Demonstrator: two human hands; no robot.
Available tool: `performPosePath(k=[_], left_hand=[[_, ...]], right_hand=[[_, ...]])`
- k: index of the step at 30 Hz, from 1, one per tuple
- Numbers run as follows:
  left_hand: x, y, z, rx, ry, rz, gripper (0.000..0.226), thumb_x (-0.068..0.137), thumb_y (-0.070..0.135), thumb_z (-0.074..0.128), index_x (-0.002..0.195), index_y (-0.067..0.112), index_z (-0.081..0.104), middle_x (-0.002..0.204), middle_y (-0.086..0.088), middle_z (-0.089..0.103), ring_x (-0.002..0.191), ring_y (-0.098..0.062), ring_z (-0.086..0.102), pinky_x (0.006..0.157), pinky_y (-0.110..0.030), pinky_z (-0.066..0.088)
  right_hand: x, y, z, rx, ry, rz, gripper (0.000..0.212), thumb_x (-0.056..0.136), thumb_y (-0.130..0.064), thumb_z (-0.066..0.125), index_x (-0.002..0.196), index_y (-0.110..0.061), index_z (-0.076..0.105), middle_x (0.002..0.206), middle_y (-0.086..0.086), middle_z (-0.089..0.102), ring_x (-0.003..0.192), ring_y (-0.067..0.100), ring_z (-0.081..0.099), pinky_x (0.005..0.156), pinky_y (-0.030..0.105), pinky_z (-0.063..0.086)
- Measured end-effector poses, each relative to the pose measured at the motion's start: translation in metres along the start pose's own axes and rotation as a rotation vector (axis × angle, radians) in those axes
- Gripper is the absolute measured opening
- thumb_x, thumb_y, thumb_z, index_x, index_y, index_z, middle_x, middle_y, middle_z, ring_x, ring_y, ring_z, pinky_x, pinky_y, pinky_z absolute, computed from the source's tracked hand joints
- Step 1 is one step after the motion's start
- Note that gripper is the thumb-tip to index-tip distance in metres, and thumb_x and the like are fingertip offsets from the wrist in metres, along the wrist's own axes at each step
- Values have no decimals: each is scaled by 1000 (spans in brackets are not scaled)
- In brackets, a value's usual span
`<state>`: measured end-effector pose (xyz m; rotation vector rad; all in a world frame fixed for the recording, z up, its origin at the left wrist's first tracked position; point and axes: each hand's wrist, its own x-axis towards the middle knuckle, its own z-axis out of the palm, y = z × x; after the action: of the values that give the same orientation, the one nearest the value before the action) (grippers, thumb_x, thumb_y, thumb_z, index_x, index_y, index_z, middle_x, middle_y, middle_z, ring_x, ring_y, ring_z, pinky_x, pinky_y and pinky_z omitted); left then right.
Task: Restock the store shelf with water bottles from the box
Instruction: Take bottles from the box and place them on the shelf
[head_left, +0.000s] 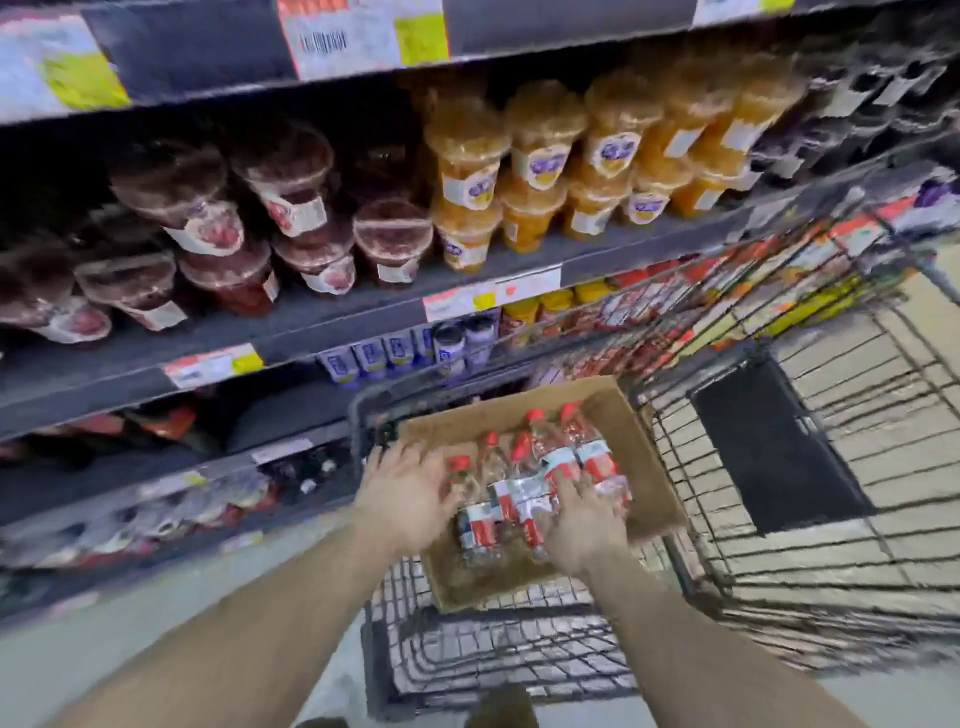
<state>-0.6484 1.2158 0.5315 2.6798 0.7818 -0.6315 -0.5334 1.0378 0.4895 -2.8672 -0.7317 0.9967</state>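
An open cardboard box (641, 452) sits in the child seat end of a wire shopping cart (779, 561). Several clear water bottles (524, 483) with red caps and red-and-white labels lie in it. My left hand (402, 493) reaches into the box's left side with fingers spread, touching the leftmost bottles. My right hand (584, 525) lies over the bottles at the right, fingers extended onto them. The frame is motion-blurred, so I cannot make out whether either hand has a grip.
Store shelves (311, 332) run along the left and back, stocked with dark red fruit cups (291, 208), orange fruit cups (545, 166) and small bottles lower down (395, 353). A black panel (774, 441) lies in the cart basket. Pale floor shows beneath.
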Motion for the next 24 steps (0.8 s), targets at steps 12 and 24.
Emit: performPosePath(k=[12,24], left_hand=[[36,-3,73,-135,-32,-36,65,97,48,43,152,21,22,159,-6,26,148,-25,17,121,-40,8],[45,4,63,-385,-50,20,72,90,52,55,151,23,28,150,-1,43,137,-21,39,115,-36,28]], right_hand=[[75,20,86,78,-114,95,86,92,-47,55,153,-31,-3,136,13,49,92,27,66,63,33,48],[64,29,44,1080,-468,-53,82,81,-12,76,147,-27,30,105,0,65,94,13,69,76,24,57]])
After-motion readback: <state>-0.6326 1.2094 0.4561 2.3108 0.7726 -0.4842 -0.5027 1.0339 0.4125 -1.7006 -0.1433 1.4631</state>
